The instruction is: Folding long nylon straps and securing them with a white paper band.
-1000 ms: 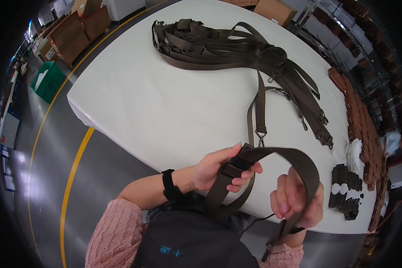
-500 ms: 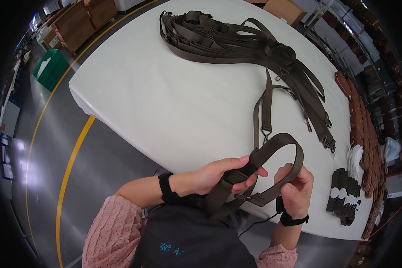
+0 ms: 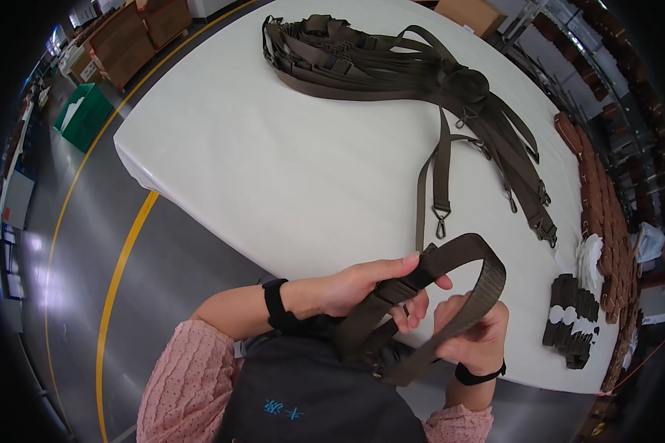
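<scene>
Holding one loop of olive webbing strap (image 3: 451, 277) between them, both hands work just off the near edge of the white table (image 3: 273, 170). The left hand (image 3: 362, 284) has its fingers curled narrowly round the strap where a dark slider buckle (image 3: 414, 280) sits, thumb on top and fingertips beneath. The right hand (image 3: 473, 332) lies at about four o'clock from the left one, close by, its fingers folded over the lower run of the same loop. The strap arches from the buckle up toward one o'clock, bends round, and comes back down toward seven o'clock across the right palm, so its long axis runs roughly from eight o'clock to two o'clock. Its free end drops toward the dark apron below. The left hand is the nearer to the buckle; the right is nearer the far bend of the loop.

Counted: one strap in hand, two hands, one black band on each wrist. At twelve o'clock from the hands a single strap with a metal snap hook (image 3: 441, 221) trails from one big heap of like straps (image 3: 391, 66). At three o'clock stands one cluster of small dark pieces (image 3: 569, 321); how many, I cannot tell.
</scene>
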The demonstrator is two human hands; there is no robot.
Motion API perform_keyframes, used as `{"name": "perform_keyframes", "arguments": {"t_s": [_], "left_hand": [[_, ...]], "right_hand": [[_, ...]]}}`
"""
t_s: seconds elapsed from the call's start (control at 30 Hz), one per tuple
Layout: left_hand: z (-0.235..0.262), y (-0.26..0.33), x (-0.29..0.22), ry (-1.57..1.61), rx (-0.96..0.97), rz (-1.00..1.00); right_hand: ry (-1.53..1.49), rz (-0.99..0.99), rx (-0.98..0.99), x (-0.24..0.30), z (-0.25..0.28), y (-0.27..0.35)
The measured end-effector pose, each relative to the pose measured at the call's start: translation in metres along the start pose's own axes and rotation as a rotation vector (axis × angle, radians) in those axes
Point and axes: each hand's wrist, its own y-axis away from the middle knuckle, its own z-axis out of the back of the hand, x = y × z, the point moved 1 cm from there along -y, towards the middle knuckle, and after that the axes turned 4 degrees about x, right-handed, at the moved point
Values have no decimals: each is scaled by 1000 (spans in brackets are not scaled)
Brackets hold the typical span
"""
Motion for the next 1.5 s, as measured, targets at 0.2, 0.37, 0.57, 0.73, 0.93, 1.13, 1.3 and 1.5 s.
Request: {"name": "perform_keyframes", "arguments": {"t_s": [0.2, 0.37, 0.57, 0.73, 0.93, 1.13, 1.3, 1.5], "left_hand": [[2, 5, 9, 63, 17, 115], [0, 8, 9, 78, 28, 122], [-1, 6, 9, 49, 14, 133], [-1, 7, 9, 51, 14, 128], [-2, 10, 9, 69, 6, 133], [-3, 8, 8, -81, -53, 152], [-3, 10, -10, 22, -315, -105], [25, 23, -62, 104, -466, -532]], "right_hand": [[612, 23, -215, -24, 27, -9], [473, 7, -224, -24, 23, -12], [472, 12, -252, -27, 29, -10], [500, 32, -265, -29, 29, -11], [480, 39, -288, -32, 27, -12], [494, 27, -279, -36, 27, -17], [408, 75, -297, -58, 32, -23], [498, -379, 540, -75, 2, -1]]}}
